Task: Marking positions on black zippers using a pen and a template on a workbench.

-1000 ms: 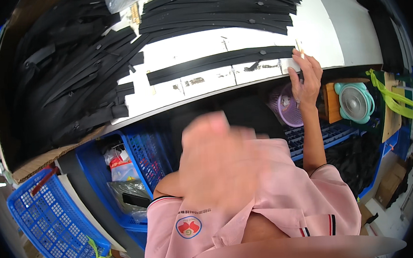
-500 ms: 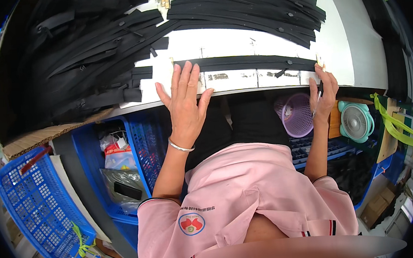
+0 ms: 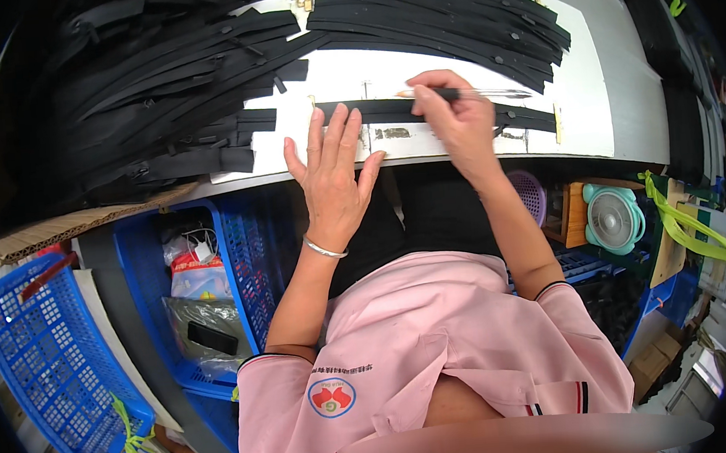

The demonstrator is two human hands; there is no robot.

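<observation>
A single black zipper (image 3: 393, 109) lies straight across a white marked board (image 3: 589, 84) near the table's front edge. My left hand (image 3: 331, 166) rests flat on its left end, fingers spread. Over the zipper's middle, my right hand (image 3: 459, 123) is closed round a slim pen (image 3: 448, 94) with a dark barrel and a pale tip pointing left. That tip is close to the zipper's upper edge; whether it touches, I cannot tell. A small dark pull hangs off the zipper to the right of my right hand.
Black zippers pile up at the left (image 3: 177, 96) and along the back (image 3: 441, 19). Blue crates (image 3: 244, 268) stand below the table at left, one holding bags and a phone (image 3: 212, 337). A purple basket (image 3: 531, 198) and a teal fan (image 3: 615, 218) are at right.
My right hand has left the zipper's right end and moved left to its middle, bringing the pen over it. My left hand stays flat on the left end.
</observation>
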